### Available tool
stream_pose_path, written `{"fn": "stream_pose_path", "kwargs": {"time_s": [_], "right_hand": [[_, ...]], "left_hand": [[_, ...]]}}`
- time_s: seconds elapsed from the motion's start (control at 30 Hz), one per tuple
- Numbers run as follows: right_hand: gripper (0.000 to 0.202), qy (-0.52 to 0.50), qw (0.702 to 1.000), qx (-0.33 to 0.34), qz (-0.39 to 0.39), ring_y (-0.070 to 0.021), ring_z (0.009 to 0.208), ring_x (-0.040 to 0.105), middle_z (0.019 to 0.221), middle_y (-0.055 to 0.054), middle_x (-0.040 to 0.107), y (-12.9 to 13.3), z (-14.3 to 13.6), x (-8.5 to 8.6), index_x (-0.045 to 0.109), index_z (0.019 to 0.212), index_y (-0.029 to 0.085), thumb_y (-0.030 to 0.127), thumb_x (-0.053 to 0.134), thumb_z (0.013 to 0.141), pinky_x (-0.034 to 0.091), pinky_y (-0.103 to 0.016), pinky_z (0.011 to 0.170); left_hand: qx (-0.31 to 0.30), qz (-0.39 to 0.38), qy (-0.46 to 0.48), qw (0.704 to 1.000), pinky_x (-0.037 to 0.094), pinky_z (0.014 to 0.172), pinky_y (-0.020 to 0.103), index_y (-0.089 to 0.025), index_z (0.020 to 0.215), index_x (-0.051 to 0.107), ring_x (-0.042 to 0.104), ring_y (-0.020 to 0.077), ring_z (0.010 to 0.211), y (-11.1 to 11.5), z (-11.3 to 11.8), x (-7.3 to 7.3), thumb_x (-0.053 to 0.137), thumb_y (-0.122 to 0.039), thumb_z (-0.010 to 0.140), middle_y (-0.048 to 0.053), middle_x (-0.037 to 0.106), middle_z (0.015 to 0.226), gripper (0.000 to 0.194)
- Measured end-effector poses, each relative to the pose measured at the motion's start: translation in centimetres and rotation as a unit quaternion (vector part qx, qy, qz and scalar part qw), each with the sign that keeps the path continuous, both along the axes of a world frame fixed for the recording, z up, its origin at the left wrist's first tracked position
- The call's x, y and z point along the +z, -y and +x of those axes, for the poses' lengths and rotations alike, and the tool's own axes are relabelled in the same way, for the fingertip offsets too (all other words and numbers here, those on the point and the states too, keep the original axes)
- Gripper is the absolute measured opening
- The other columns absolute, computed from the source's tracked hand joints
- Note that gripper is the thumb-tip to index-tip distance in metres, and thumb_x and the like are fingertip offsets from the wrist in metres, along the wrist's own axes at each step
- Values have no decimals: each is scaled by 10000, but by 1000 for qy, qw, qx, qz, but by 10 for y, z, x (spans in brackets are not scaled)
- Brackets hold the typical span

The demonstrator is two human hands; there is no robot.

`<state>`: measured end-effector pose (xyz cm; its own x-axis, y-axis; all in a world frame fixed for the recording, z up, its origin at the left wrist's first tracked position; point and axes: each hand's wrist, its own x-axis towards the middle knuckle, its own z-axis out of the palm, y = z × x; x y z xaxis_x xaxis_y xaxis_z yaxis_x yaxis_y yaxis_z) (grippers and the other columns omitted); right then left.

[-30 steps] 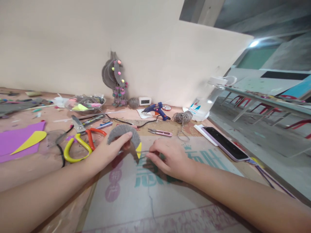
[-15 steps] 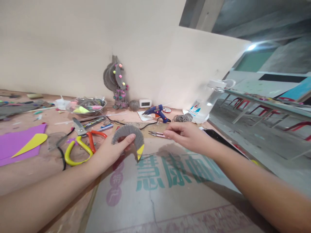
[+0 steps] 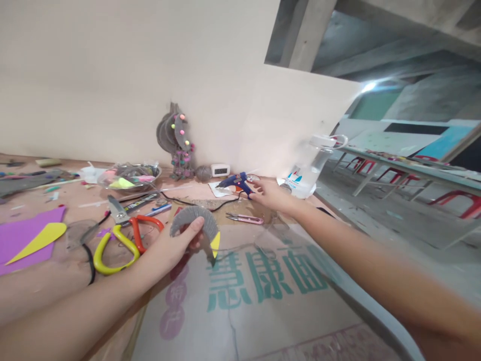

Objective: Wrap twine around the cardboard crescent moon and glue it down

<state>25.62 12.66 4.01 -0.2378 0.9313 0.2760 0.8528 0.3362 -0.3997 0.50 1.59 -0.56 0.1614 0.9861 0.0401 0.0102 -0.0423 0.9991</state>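
Observation:
A grey yarn-wrapped crescent [image 3: 210, 224] with a yellow tip is pinched between the thumb and fingers of my left hand [image 3: 190, 238], above the printed board [image 3: 240, 321]. My right hand [image 3: 268, 194] reaches to the handle of the blue glue gun [image 3: 237, 183], its fingers spread beside the grip; firm contact cannot be made out. The small pink thread snips [image 3: 246, 219] lie on the board's far edge, below my right hand.
Yellow-handled scissors [image 3: 116, 253] and red-handled pliers [image 3: 145, 233] lie at left, near purple foam [image 3: 30, 235]. Behind them is a bowl of scraps [image 3: 131, 178]. A decorated grey ornament [image 3: 178, 143], a small white clock [image 3: 220, 170] and a clear bottle [image 3: 306, 170] stand by the wall.
My right hand has moved away from near the pink snips, forward to the glue gun, and its fingers have spread. My left hand still holds the crescent. The view has tilted slightly up.

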Motion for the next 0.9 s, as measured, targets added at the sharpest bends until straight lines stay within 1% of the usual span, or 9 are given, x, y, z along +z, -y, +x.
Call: {"fn": "stream_pose_path", "kwargs": {"time_s": [0.1,0.23,0.37,0.47,0.6,0.7,0.77,0.8,0.9], "right_hand": [[463,0,999,-34,-8,-237,930,609,1040,-143,650,-26,-13,-17,587,1089,114,363,665,707,434,-291,793],[432,-12,998,-63,-7,-253,986,592,1049,-180,637,-42,-27,-32,572,1091,72,324,628,744,426,-311,830],[394,-36,997,-65,-2,-254,1027,572,1101,-157,622,-45,-33,-32,557,1110,107,268,607,754,420,-312,854],[344,-63,996,-54,-27,-253,922,621,997,-153,661,-40,-31,-23,571,1055,105,251,600,745,465,-316,780],[204,-121,989,3,-87,-182,728,663,896,-123,686,-12,-28,-6,591,944,104,194,501,786,513,-265,653],[205,-164,978,61,-116,-144,803,660,1001,-77,669,24,-25,4,597,938,139,144,462,783,519,-234,704],[210,-210,964,98,-129,-147,820,651,1003,-59,665,49,-21,7,598,957,157,167,483,781,512,-253,734],[178,-220,961,101,-133,-156,808,647,935,-53,678,61,-19,6,610,918,159,194,510,774,507,-264,733],[190,-208,968,76,-121,-182,729,622,745,-42,657,90,-13,-3,615,819,170,343,547,779,495,-300,689]], "left_hand": [[14,-5,4,1000,328,459,201,-168,645,469,438,88,478,1,2,2,554,-474,753,-47,489,525,336],[32,-4,-11,999,365,482,212,-164,638,489,464,98,488,1,2,2,571,-483,733,-37,512,536,343],[24,8,-19,999,347,471,214,-172,638,485,458,105,485,-1,1,0,557,-472,746,-33,511,534,326],[12,20,-29,999,339,478,217,-176,639,483,453,110,497,-1,-1,-1,536,-457,766,-31,504,537,313],[4,44,-43,998,337,496,217,-178,622,463,440,107,512,-1,-4,-3,505,-438,795,-34,480,545,315],[2,53,-45,998,335,500,213,-181,644,453,431,100,518,-1,-5,-4,506,-420,801,-42,465,552,291],[2,57,-46,997,335,499,213,-179,646,457,434,99,516,-1,-6,-4,501,-415,806,-42,465,551,288],[1,60,-48,997,338,499,213,-178,642,461,439,99,516,-1,-6,-4,497,-413,808,-41,469,550,290],[6,64,-55,996,362,513,216,-176,659,487,472,106,531,0,-7,-3,499,-405,809,-34,500,561,274]]}}
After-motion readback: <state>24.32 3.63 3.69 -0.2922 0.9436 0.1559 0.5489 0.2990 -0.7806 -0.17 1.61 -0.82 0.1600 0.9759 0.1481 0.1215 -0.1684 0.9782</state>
